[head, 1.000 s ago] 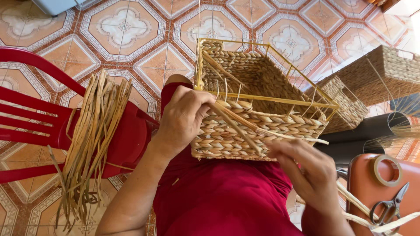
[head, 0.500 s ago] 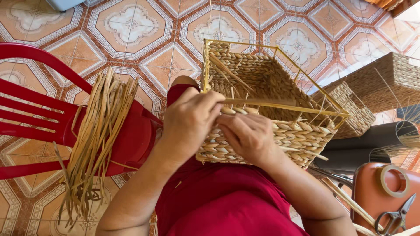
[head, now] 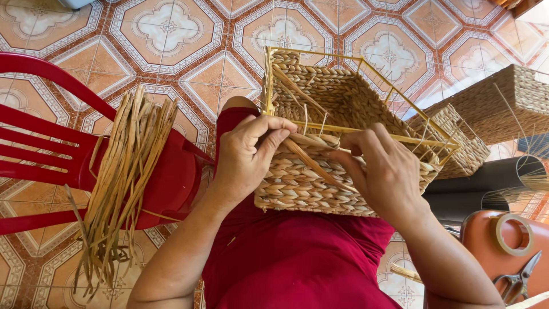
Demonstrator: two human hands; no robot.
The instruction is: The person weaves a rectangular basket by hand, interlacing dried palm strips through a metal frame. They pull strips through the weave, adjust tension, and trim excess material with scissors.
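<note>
Basket (head: 320,183), half woven from pale twisted fibre over a yellow wire frame (head: 366,129), rests on the person's lap, tipped so its open top faces away from the camera. Left hand (head: 246,154) lies against the basket's near left corner, fingers curled over the top of the woven wall and pinching a flat strand (head: 309,163) that runs slantwise across the weave. Right hand (head: 383,171) sits on the basket's near wall toward the right, fingers bent and pressed onto the braid just under the wire rim, closed on the same strand (the exact grip is partly hidden by the knuckles). Left of the basket, a bundle of dried fibre strips (head: 123,183) hangs over the seat of a red plastic chair (head: 51,154). Right of the basket stand two finished woven baskets (head: 503,103), and lower right of it lie a roll of tape (head: 512,234) and scissors (head: 520,280) on an orange stool (head: 486,240). Patterned floor tiles (head: 171,28) lie beyond the basket.
</note>
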